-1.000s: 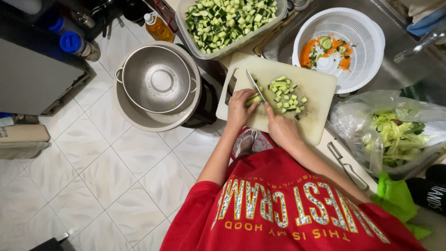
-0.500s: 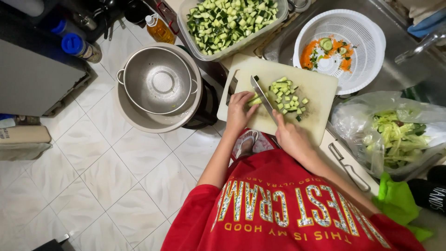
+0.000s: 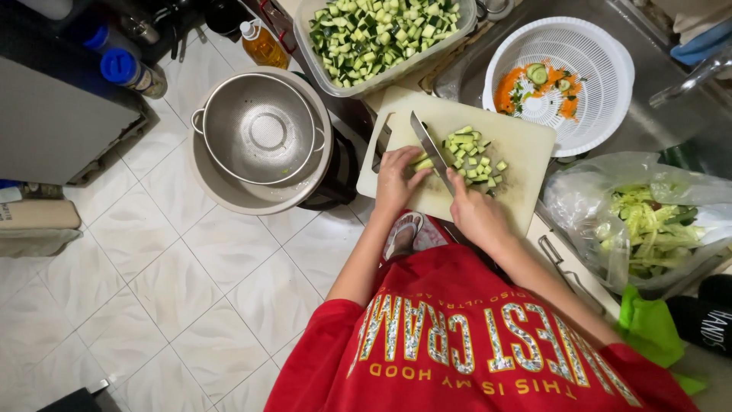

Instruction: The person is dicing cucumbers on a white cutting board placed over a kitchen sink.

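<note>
now chopping cucumber on the cutting board

right hand grips knife; left hand curls, pinning cucumber piece beside the blade.

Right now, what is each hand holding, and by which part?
The right hand holds the knife by its handle, which the hand hides. The left hand pins a cucumber piece on the cutting board under its fingers.

Shiny metal colander, matt plastic cutting board, glossy floor tiles.
</note>
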